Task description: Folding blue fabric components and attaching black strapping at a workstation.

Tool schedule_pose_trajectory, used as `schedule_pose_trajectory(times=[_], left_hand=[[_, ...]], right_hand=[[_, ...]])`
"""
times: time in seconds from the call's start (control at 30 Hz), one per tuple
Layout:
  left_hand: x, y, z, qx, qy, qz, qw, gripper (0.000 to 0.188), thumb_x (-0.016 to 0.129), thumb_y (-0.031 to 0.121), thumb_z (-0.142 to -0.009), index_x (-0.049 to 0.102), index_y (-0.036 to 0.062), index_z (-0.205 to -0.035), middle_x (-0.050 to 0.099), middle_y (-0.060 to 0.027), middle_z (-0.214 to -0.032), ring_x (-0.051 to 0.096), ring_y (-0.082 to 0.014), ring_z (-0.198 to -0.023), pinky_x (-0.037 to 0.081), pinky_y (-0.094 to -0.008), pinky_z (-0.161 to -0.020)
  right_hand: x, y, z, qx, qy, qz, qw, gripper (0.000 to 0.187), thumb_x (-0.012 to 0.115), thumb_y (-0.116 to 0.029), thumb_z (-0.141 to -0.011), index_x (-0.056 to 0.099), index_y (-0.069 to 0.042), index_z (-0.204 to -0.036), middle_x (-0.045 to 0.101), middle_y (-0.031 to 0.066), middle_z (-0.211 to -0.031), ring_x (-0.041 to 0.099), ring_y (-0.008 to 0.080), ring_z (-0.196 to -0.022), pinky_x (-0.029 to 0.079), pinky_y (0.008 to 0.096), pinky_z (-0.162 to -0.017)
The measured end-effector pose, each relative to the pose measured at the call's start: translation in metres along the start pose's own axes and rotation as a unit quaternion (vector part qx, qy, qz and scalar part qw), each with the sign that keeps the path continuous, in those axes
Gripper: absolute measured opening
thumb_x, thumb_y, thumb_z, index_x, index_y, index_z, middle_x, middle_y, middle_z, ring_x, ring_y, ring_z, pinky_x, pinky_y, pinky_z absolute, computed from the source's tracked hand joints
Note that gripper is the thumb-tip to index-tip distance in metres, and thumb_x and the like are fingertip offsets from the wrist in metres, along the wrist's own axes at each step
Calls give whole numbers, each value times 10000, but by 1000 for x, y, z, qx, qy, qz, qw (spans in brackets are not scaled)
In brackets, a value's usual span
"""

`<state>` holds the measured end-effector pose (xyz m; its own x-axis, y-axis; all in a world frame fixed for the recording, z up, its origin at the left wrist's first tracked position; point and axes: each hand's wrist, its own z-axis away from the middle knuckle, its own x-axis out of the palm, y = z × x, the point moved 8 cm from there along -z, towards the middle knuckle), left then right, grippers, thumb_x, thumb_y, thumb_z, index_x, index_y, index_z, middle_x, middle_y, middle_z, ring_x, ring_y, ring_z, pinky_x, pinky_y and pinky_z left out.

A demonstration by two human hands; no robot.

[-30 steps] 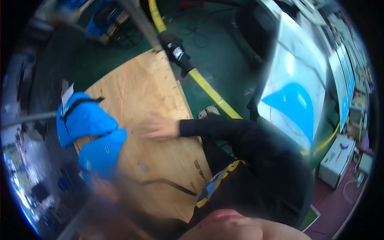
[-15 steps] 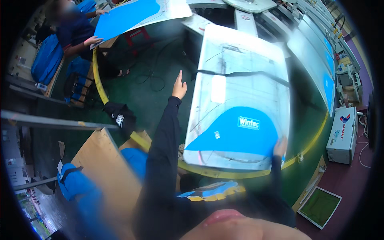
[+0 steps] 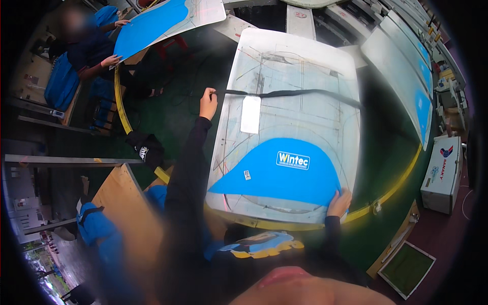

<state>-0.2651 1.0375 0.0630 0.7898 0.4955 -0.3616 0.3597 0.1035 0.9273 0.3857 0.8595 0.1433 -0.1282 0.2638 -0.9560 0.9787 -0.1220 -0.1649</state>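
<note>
A large pale board (image 3: 284, 122) with smudges and drawn lines lies before me. On its near part is a flat blue panel (image 3: 274, 175) with one curved edge and a white printed mark. A black strap (image 3: 300, 93) runs across the board's far half. My left hand (image 3: 207, 103) is at the strap's left end, beyond the board's left edge, its fingers curled closed on it. My right hand (image 3: 339, 203) holds the board's near right corner, touching the blue panel's right end. A white rectangular patch (image 3: 250, 115) lies just below the strap.
At the far left a person holds another board (image 3: 206, 12) with a blue panel (image 3: 152, 28). More boards (image 3: 394, 61) stand on the right. A yellow curved rail (image 3: 396, 190) passes below my board. A wooden table (image 3: 127, 203) is at near left, a white carton (image 3: 441, 173) at right.
My left hand was stretched out with fingers extended; now its fingers are curled at the strap's end. The board and my right hand appear farther left in view.
</note>
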Motion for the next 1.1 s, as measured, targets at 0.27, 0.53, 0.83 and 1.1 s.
schedule_pose_trajectory(times=[0.27, 0.53, 0.83, 1.1], left_hand=[[-60, 164, 47, 111, -35, 3, 993, 103, 587, 78, -898, 620, -17, -915, 562, -19, -700, 468, -49, -625, 377, -240, -561], [-231, 344, 180, 134, -70, 130, 980, 106, 523, 66, -920, 581, -22, -908, 522, 35, -806, 454, -22, -765, 368, -187, -681], [-412, 450, 356, 171, 109, -48, 978, 173, 545, 160, -918, 589, -6, -934, 554, 16, -802, 511, -42, -772, 402, -203, -693], [-567, 459, 552, 126, 322, -96, 933, 195, 493, 165, -959, 595, 18, -1037, 493, 68, -775, 365, 3, -663, 268, -181, -593]], right_hand=[[-78, -74, -41, -4, 103, -434, 895, 111, 448, -114, -1024, 489, -21, -1068, 586, 129, -935, 606, 255, -865, 473, 362, -764], [-230, -303, 14, -276, -36, -749, 601, 250, 476, -255, -1032, 476, -13, -1092, 550, 81, -775, 550, 154, -670, 431, 267, -622], [-248, -510, 129, -572, -289, -471, 606, 643, 781, -369, -810, 510, -120, -1337, 630, 146, -803, 609, 305, -653, 469, 360, -609], [-134, -575, 394, -706, -370, -317, 514, 415, 661, -392, -897, 562, -178, -1239, 674, 200, -806, 650, 412, -765, 505, 515, -628]])
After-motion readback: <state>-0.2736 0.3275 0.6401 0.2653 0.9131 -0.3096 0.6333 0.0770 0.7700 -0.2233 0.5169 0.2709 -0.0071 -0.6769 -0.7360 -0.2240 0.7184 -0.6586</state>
